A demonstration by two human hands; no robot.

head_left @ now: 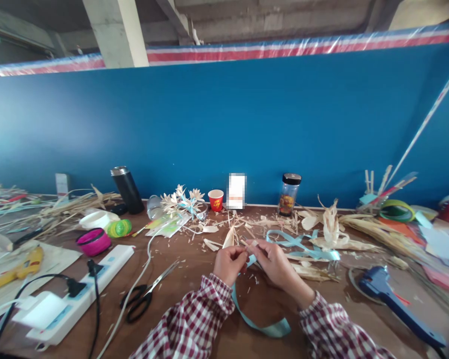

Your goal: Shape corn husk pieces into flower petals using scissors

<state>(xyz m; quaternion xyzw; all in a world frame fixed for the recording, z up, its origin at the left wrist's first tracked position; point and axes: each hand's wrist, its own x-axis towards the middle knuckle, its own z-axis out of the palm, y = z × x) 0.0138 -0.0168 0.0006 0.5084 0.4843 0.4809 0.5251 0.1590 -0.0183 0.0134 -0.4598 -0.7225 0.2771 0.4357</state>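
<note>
My left hand (229,265) is closed in a pinch near the middle of the table. Opposite it, my right hand (272,263) has thumb and fingers pinched together, the fingertips almost meeting the left ones. Between them runs a light blue ribbon (273,329); its free end curls down onto the table below my hands. A pale pointed corn husk piece (231,236) stands up just beyond my left fingers; whether it is held I cannot tell. More blue ribbon (299,240) lies looped past my right hand, among dry husks (331,227).
Scissors (149,293) and a power strip (86,294) lie to the left, a blue glue gun (396,301) to the right. Along the back stand a black flask (127,192), husk flowers (185,202), a red paper cup (216,201) and a lidded jar (289,195). Husk scraps litter the table.
</note>
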